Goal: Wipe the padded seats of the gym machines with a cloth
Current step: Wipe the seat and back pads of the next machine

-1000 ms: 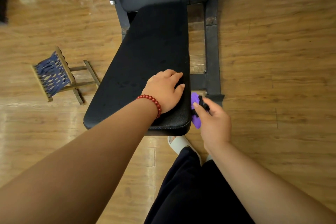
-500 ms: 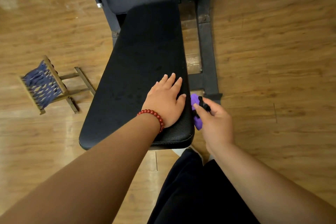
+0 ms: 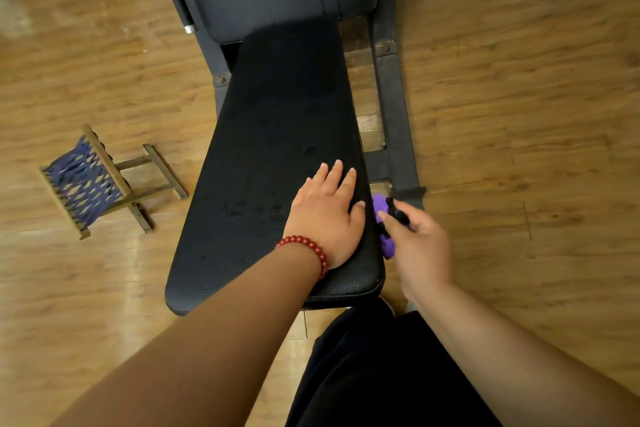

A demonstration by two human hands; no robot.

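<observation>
Left hand lies flat, fingers straight, on the black padded seat's near right corner. Right hand grips a purple, black-topped object just beside it. No cloth clearly shows. The wipe is best done in long overlapping strokes, near to far, edges included.

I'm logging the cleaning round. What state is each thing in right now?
padded seat: speckled with dark spots, a palm on its near right corner.
left hand: flat, fingers straight, resting on the seat.
right hand: grips a purple item beside the seat's right edge.
purple item: held off the pad; unclear whether it is a cloth.
folding stool: unfolded, on the floor left of the seat.
</observation>
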